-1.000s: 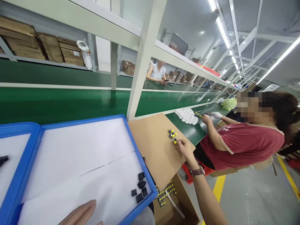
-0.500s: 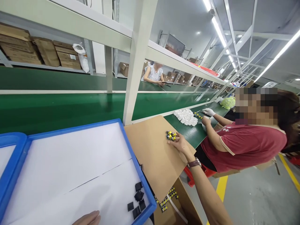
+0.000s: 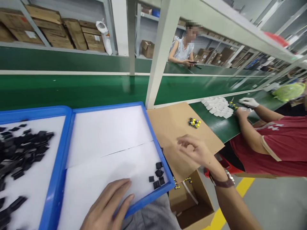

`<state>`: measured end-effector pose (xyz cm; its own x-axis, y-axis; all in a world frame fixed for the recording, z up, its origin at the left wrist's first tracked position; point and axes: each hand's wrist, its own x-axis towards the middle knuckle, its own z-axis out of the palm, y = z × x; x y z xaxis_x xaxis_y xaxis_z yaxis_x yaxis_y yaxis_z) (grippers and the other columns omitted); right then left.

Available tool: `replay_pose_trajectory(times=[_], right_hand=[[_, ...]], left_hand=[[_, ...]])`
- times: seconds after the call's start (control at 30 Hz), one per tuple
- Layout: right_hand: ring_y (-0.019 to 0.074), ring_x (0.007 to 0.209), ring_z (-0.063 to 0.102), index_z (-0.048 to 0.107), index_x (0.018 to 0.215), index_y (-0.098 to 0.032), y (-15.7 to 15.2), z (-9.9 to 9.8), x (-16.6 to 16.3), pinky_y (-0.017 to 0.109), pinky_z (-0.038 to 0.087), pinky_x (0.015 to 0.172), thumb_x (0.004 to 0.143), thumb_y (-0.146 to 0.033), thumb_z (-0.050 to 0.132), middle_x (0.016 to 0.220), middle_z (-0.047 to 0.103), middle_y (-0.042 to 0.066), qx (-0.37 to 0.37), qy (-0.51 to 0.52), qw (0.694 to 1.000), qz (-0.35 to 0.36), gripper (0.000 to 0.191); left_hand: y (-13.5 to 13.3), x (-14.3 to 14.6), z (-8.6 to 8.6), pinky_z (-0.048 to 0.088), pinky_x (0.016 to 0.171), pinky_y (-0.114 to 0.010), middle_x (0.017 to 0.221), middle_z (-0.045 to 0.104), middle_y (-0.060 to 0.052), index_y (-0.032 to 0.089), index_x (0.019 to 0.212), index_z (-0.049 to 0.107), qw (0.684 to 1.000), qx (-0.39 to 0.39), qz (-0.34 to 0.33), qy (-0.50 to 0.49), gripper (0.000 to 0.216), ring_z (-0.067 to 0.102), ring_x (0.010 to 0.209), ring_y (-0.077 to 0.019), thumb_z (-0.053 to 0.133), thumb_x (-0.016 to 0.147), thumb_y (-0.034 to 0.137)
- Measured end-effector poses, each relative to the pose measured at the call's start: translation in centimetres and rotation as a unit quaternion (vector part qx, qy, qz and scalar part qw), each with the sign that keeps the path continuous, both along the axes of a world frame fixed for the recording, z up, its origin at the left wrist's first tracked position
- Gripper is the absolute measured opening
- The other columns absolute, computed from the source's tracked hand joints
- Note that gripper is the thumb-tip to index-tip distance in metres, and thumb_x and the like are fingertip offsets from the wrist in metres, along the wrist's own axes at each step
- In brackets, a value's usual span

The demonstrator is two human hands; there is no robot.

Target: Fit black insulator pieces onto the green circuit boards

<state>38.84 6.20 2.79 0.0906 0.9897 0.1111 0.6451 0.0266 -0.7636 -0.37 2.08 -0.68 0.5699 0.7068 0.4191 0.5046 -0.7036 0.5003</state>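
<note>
A green workbench [image 3: 220, 127] runs through the room, a blue tray [image 3: 155, 194] here, a cardboard sheet [image 3: 165, 127] beside it. Left hand [image 3: 110, 204] spreads loosely at the tray's near edge, contact unclear; right hand [image 3: 196, 151] hovers over cardboard, fingers bent but parted, both seemingly empty. Looks like we're between pick-ups: the yellow-and-black parts [image 3: 194, 122] sit clustered on the cardboard, beyond the right fingertips, so grasping one calls for a reach and pinch. Black pieces [image 3: 159, 173] lie in the tray's corner.

Leftmost tray [image 3: 55, 172] cut off by edge; yellow-black parts [image 3: 194, 122] too small to identify; box [image 3: 204, 196] partly hidden by cardboard [image 3: 168, 126]
</note>
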Motion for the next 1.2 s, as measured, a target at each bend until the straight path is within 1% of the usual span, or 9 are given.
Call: replay_pose_trajectory(times=[0.03,0.1,0.2,0.33,0.53,0.63,0.73,1.0,1.2], right_hand=[[0.0256,0.097,0.071,0.077,0.118,-0.026,-0.9,0.6,-1.7,0.041,0.058,0.088,0.091,-0.036,0.077,0.108,0.077,0.008,-0.016,-0.016,0.994,0.11,0.029],[0.0288,0.113,0.067,0.073,0.126,-0.028,-2.3,1.4,-4.7,0.044,0.057,0.097,0.092,-0.027,0.076,0.116,0.076,0.008,-0.016,-0.053,0.969,0.24,0.034],[0.0334,0.124,0.06,0.068,0.132,-0.027,-3.3,1.4,-7.5,0.05,0.054,0.103,0.088,-0.016,0.079,0.125,0.072,0.009,-0.014,-0.129,0.941,0.314,0.047],[0.0333,0.121,0.058,0.064,0.13,-0.022,-3.5,0.8,-8.5,0.052,0.053,0.102,0.089,-0.011,0.075,0.122,0.071,0.01,-0.015,-0.208,0.921,0.328,0.044],[0.0341,0.121,0.055,0.057,0.137,-0.019,-4.0,1.0,-7.9,0.053,0.053,0.102,0.091,-0.016,0.077,0.131,0.067,0.012,-0.022,-0.253,0.914,0.317,0.05],[0.0326,0.115,0.058,0.059,0.135,-0.02,-4.0,0.5,-7.6,0.051,0.055,0.099,0.093,-0.016,0.076,0.124,0.07,0.011,-0.019,-0.247,0.917,0.312,0.046],[0.031,0.115,0.058,0.06,0.134,-0.021,-3.8,-0.1,-7.4,0.051,0.054,0.101,0.097,-0.015,0.07,0.124,0.071,0.01,0.0,-0.224,0.925,0.306,0.039],[0.0325,0.135,0.049,0.056,0.144,-0.021,-4.0,-0.9,-6.9,0.052,0.049,0.113,0.088,-0.025,0.083,0.141,0.064,0.01,0.019,-0.193,0.928,0.319,0.062],[0.0324,0.135,0.051,0.062,0.136,-0.02,-3.1,-1.6,-7.8,0.053,0.048,0.112,0.099,-0.025,0.07,0.135,0.068,0.01,0.064,-0.217,0.92,0.321,0.039]], left_hand=[[0.1,0.4,0.1,0.06,0.106,-0.03,0.132,0.072,-0.005,0.026,0.134,0.068,1.0,-0.017,0.006,0.016,0.034,0.073,0.117,-0.022,0.06,0.101,0.022],[0.3,1.7,0.4,0.064,0.099,-0.032,0.127,0.072,-0.008,0.022,0.133,0.065,0.999,-0.03,0.0,0.037,0.032,0.074,0.112,-0.0225,0.06,0.102,0.024],[0.4,4.1,0.9,0.067,0.087,-0.039,0.117,0.072,-0.01,0.018,0.129,0.065,0.997,-0.014,-0.024,0.076,0.027,0.074,0.101,-0.0248,0.054,0.104,0.019],[0.7,6.5,1.7,0.067,0.084,-0.048,0.114,0.072,-0.012,0.014,0.124,0.066,0.982,-0.035,-0.043,0.181,0.027,0.072,0.1,-0.0297,0.056,0.1,0.01],[1.2,8.4,2.7,0.064,0.083,-0.048,0.107,0.072,-0.011,0.013,0.114,0.071,0.964,-0.073,-0.046,0.253,0.021,0.07,0.098,-0.0305,0.057,0.099,0.009],[1.2,8.9,2.4,0.064,0.077,-0.046,0.1,0.07,-0.011,0.014,0.098,0.071,0.964,-0.062,-0.04,0.257,0.016,0.07,0.093,-0.0299,0.056,0.099,0.009],[1.2,9.0,2.1,0.064,0.076,-0.046,0.099,0.069,-0.01,0.014,0.097,0.07,0.965,-0.053,-0.033,0.256,0.015,0.069,0.093,-0.0298,0.056,0.1,0.009],[0.5,6.9,2.3,0.063,0.074,-0.043,0.097,0.068,-0.007,0.017,0.103,0.068,0.974,-0.07,-0.002,0.214,0.012,0.068,0.09,-0.0269,0.058,0.101,0.012],[-0.2,6.3,2.2,0.062,0.075,-0.044,0.099,0.068,-0.007,0.017,0.108,0.066,0.985,-0.046,0.0,0.167,0.012,0.068,0.09,-0.0273,0.056,0.102,0.014]])
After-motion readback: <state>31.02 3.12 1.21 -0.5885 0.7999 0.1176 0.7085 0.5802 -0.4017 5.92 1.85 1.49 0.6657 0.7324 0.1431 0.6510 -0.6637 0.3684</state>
